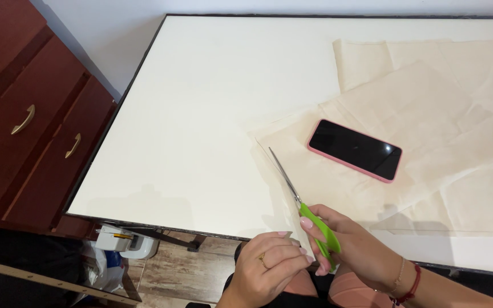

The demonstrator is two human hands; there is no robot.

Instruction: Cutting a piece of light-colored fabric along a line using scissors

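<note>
A broad cream-topped rectangular table fills the middle of the view; on its right half lie overlapping sheets of thin beige paper; a flat pink-cased phone rests on top of the nearest sheet, right of the table's centre. At the near edge, the right hand holds green-handled metal scissors, whose blades point away along the sheet's left edge, just left of the phone; the left hand sits just left of the right, pinching that edge. A dark red wooden drawer cabinet stands left of the table; a small white plastic device lies below the table's near left corner.
</note>
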